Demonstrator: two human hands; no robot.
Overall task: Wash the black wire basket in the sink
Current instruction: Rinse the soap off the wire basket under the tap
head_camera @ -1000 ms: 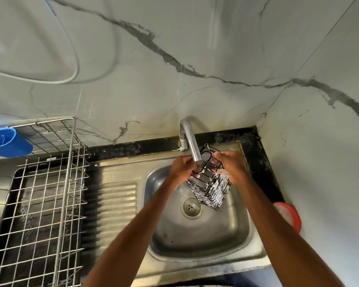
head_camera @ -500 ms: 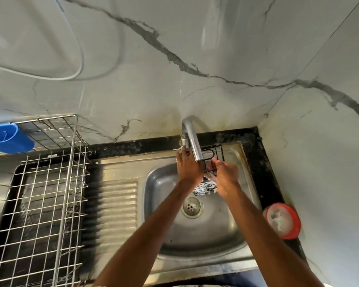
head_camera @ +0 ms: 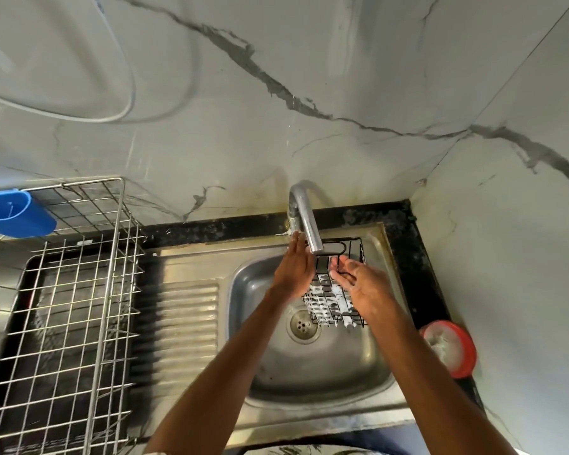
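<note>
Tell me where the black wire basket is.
Head view: the black wire basket is at the back right of the sink, under the faucet, between the left hand and right hand.

Single cam, head-worn, wide-angle. Sits above the near edge of the sink (head_camera: 309,418), facing forward and down. Close range: the bowl fills the lower middle, and both forearms enter from the near edge. Left hand (head_camera: 293,270) and right hand (head_camera: 363,285) meet roughly mid-frame, just under the tap (head_camera: 304,218). The far wall (head_camera: 276,93) takes the whole upper half. The rack (head_camera: 110,290) is at the left edge, the side wall (head_camera: 523,257) at the right, and the corner seam runs up the far right. Straight lines bow near the edges.
</note>
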